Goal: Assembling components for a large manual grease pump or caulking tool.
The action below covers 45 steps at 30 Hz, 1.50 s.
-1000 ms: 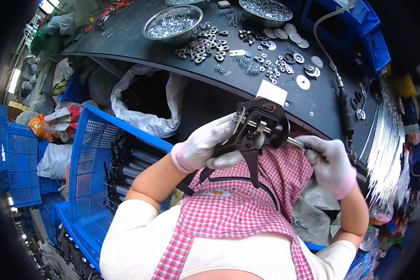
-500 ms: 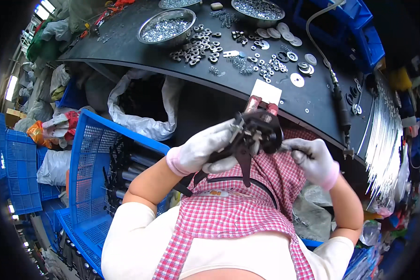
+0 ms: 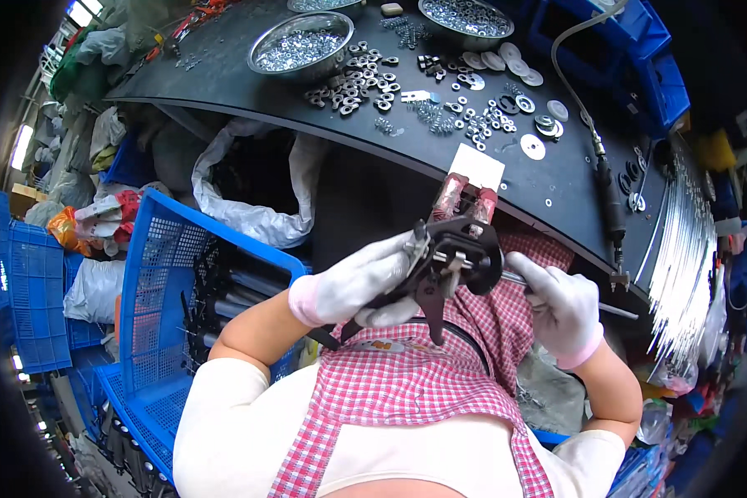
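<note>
In front of my apron, my left hand (image 3: 365, 285) is closed round a black caulking gun body (image 3: 458, 253) with dark lever-like handles pointing down. My right hand (image 3: 561, 305), also gloved in white, grips a thin metal rod (image 3: 618, 312). One end of the rod meets the right side of the black body; the other sticks out to the right past my hand. Whether its tip is inside the body I cannot tell. Just beyond the body, two red-wrapped jaws (image 3: 450, 197) jut from the table edge, beside a white square plate (image 3: 476, 166).
Metal bowls (image 3: 340, 60) of small parts stand on the dark table (image 3: 216, 87), among loose springs, washers and discs (image 3: 533, 147). A hose-fed tool (image 3: 610, 199) hangs at right near a bundle of rods (image 3: 685, 257). A blue crate (image 3: 162, 290) stands at left.
My right hand has moved slightly down, and the rod now shows on both sides of it. The black body has shifted slightly down; my left hand keeps its hold.
</note>
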{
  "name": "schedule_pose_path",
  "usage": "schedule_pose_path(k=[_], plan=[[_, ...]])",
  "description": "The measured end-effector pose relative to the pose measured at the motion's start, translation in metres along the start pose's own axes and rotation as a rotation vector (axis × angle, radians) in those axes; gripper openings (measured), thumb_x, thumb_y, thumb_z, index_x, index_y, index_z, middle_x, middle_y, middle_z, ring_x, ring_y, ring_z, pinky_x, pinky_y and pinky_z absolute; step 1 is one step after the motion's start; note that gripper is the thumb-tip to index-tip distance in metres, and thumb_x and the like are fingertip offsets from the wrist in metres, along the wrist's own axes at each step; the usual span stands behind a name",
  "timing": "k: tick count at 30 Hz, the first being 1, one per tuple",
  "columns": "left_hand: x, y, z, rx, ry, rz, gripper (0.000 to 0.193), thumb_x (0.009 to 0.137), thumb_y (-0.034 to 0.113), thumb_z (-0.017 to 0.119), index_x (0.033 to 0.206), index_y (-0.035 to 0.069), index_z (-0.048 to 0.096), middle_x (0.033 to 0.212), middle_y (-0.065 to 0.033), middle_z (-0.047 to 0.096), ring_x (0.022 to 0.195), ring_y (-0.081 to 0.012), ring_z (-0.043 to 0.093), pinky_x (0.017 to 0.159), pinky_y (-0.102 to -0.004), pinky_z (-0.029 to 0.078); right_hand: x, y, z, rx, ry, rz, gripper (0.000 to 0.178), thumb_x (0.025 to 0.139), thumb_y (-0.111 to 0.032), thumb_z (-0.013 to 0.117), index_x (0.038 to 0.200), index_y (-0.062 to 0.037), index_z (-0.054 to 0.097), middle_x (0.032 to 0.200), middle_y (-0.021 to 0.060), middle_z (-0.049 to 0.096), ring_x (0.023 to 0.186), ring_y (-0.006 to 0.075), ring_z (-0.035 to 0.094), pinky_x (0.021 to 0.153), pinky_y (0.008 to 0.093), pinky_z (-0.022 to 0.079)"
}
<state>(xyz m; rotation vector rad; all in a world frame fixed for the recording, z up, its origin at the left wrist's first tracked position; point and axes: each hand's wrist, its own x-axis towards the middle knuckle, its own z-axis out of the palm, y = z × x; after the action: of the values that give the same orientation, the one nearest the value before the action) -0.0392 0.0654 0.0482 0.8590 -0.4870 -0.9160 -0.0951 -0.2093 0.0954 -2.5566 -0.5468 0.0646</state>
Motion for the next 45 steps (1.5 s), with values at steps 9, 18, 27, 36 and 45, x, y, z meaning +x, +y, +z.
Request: schedule_pose_path(k=[9, 18, 27, 36, 45], plan=[[-0.007, 0.013, 0.015, 0.046, -0.099, -0.153, 0.066, 0.099, 0.045, 0.041, 0.147, 0.005, 0.021, 0.100, -0.0073, 0.056, 0.047, -0.0021, 0.039, 0.043, -0.0168, 0.034, -0.014, 0.009, 0.006, 0.577, -0.198, 0.053, 0.037, 0.084, -0.003, 0.062, 0.120, -0.0045, 0.063, 0.076, 0.0132, 0.066, 0.063, 0.0117, 0.063, 0.054, 0.0284, 0.048], [-0.023, -0.003, 0.014, 0.088, -0.132, -0.189, 0.062, 0.099, 0.042, 0.039, 0.143, 0.000, 0.025, 0.073, -0.0008, 0.051, 0.047, -0.0036, 0.037, 0.045, -0.0195, 0.032, -0.023, 0.028, 0.022, 1.057, -0.693, 0.192, 0.046, 0.098, -0.036, 0.048, 0.130, -0.0035, 0.055, 0.114, 0.0150, 0.066, 0.104, 0.0218, 0.064, 0.091, 0.0332, 0.050], [-0.021, 0.004, 0.002, 0.058, 0.093, -0.217, 0.077, 0.090, 0.060, 0.050, 0.136, 0.000, 0.040, 0.098, -0.0067, 0.057, 0.046, -0.0038, 0.041, 0.039, -0.0171, 0.029, -0.014, 0.006, 0.040, -0.056, -0.008, -0.109, 0.056, 0.076, -0.005, 0.061, 0.130, -0.0135, 0.056, 0.073, 0.0064, 0.064, 0.054, 0.0220, 0.061, 0.052, 0.0323, 0.051], [-0.016, -0.001, -0.014, 0.121, -0.015, -0.245, 0.068, 0.094, 0.058, 0.043, 0.134, 0.003, 0.040, 0.065, 0.0021, 0.049, 0.045, -0.0022, 0.036, 0.042, -0.0180, 0.027, -0.013, 0.011, 0.064, 0.210, 0.061, -0.085, 0.047, 0.081, -0.009, 0.061, 0.128, -0.0123, 0.058, 0.073, 0.0059, 0.066, 0.055, 0.0190, 0.061, 0.051, 0.0288, 0.050], [0.000, -0.001, 0.001, 0.165, -0.116, -0.298, 0.061, 0.096, 0.050, 0.045, 0.131, 0.000, 0.042, 0.062, 0.0008, 0.053, 0.042, -0.0022, 0.038, 0.039, -0.0171, 0.028, 0.010, 0.010, 0.041, 0.719, -0.433, 0.023, 0.035, 0.097, -0.031, 0.051, 0.116, -0.0030, 0.059, 0.089, 0.0205, 0.065, 0.081, 0.0330, 0.068, 0.072, 0.0367, 0.052]])
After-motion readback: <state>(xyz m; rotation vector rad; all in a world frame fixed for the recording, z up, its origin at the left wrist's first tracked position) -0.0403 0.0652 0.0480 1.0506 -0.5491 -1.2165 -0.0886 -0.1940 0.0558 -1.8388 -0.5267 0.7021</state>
